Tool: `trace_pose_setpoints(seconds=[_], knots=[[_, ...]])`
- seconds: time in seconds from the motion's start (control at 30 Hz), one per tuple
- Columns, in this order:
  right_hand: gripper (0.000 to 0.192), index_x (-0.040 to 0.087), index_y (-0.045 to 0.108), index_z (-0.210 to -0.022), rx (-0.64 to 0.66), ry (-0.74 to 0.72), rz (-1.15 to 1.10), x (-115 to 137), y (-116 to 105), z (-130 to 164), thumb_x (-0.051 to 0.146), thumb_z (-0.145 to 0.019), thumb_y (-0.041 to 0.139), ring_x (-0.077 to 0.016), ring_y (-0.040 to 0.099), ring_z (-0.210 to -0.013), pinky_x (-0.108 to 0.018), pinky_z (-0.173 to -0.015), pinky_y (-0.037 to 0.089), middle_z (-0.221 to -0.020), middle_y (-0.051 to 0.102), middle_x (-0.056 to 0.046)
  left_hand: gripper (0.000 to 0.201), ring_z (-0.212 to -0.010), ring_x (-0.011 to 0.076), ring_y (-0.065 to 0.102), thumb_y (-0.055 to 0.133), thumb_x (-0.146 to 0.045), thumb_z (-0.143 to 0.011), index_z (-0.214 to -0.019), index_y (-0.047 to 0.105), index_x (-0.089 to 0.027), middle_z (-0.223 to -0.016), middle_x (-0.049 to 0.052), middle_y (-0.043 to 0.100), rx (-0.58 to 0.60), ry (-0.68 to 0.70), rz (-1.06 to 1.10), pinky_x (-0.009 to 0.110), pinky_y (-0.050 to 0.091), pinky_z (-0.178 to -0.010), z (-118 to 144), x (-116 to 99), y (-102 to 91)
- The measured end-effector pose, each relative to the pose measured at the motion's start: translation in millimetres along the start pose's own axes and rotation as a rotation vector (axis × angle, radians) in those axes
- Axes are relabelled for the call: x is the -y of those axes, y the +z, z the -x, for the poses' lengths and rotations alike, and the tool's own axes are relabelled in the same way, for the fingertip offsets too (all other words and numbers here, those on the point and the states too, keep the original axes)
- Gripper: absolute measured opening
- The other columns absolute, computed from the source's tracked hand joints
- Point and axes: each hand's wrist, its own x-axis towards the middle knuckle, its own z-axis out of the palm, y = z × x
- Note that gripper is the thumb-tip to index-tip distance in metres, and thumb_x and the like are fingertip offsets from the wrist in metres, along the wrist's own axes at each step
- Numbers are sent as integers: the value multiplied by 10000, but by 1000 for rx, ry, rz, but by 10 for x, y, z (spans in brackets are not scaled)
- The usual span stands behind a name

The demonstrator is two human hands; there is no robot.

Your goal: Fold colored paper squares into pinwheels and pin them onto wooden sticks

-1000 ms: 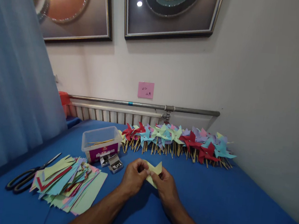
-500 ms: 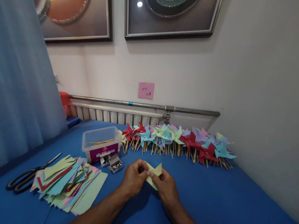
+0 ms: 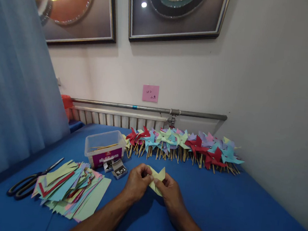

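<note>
Between my two hands is a pale yellow paper pinwheel (image 3: 160, 174), its blades partly folded in and one pointed corner standing up. My left hand (image 3: 137, 183) pinches its left side near the middle. From the right, my right hand (image 3: 171, 193) grips it with thumb and fingers, the thumb close to the centre. Fingers cover much of the paper's middle, so whether a pin is there cannot be seen. Left of my left hand lie small open boxes of metal pins (image 3: 119, 170), beside a clear plastic tub (image 3: 104, 139) holding thin wooden sticks.
A spread pile of coloured paper sheets (image 3: 71, 191) lies at the left, with black-handled scissors (image 3: 33, 181) beside it. Finished pinwheels (image 3: 178, 142) on sticks line the back of the blue table (image 3: 229, 211). Behind them are a radiator (image 3: 120, 120) and a pipe (image 3: 198, 115).
Both hands stay in nearly the same place, still on the yellow paper. The right hand and the upright corner have shifted slightly left.
</note>
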Motion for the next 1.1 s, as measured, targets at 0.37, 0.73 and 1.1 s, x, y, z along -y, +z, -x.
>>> trace_pose_setpoints(seconds=[0.37, 0.73, 1.1], knots=[[411, 166, 706, -851, -60, 84, -47, 52, 10, 4, 432, -582, 864, -181, 621, -620, -275, -592, 447, -692, 717, -22, 128, -562, 92, 455, 697, -213, -661, -732, 599, -171, -610, -44, 544, 24, -21, 40, 219, 363, -558, -10, 36, -5], [397, 181, 699, -886, -89, 96, -90, 6, -44, -30, 425, -607, 844, -204, 639, -596, -303, -598, 487, -666, 717, -19, 302, -538, 109, 503, 767, -395, -640, -763, 633, -155, -602, -16, 604, -87, -152, 133, 242, 385, -563, -44, 32, -32], [383, 174, 721, -842, -106, 101, -52, -10, -40, -44, 410, -572, 858, -219, 656, -651, -301, -615, 482, -697, 735, -35, 318, -485, 62, 355, 798, -355, -570, -588, 548, -160, -507, -59, 479, 57, -162, 46, 220, 239, -491, -20, 74, 26]])
